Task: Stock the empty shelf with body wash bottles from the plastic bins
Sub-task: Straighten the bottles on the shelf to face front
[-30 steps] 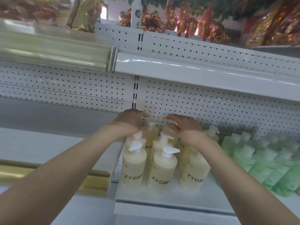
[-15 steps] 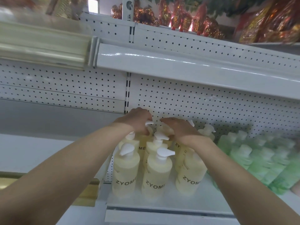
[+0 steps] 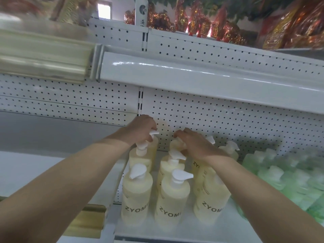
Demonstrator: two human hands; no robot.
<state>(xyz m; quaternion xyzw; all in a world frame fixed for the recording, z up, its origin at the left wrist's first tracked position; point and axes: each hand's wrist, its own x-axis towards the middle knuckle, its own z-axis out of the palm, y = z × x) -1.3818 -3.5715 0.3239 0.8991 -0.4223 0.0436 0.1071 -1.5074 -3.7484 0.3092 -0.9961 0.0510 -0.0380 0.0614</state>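
We note the left hand (image 3: 142, 128) raised and reaching forward, its fingers curled round the white pump head (image 3: 154, 132) of a pale yellow translucent plastic pump bottle (image 3: 155, 146). It grips that pump; the bottle stands upright, right against the white perforated metal back panel (image 3: 228, 123).

The right hand (image 3: 194, 146) is near the left, a gap between them. Its fingers curl down over the top of a second yellow bottle (image 3: 176, 144), also at the back. The pump there is hidden under the fingers, so we record a grip on the bottle top and no more.

Below and nearer than both hands stands a block of matching yellow bottles (image 3: 172, 202), upright and close together in rows. The front ones carry dark lettering, partly readable as "ZYOM". They stand on the white metal shelf (image 3: 190, 224), and the right forearm crosses over the row under that hand.

Right of the right hand is a group of pale green pump bottles (image 3: 280, 172) on the same shelf, too blurred for detail.

Above both hands runs the glossy white shelf edge (image 3: 192, 74). Higher up are red and gold foil-wrapped packs (image 3: 192, 23).

Below the left forearm is a gold strip (image 3: 91, 220).
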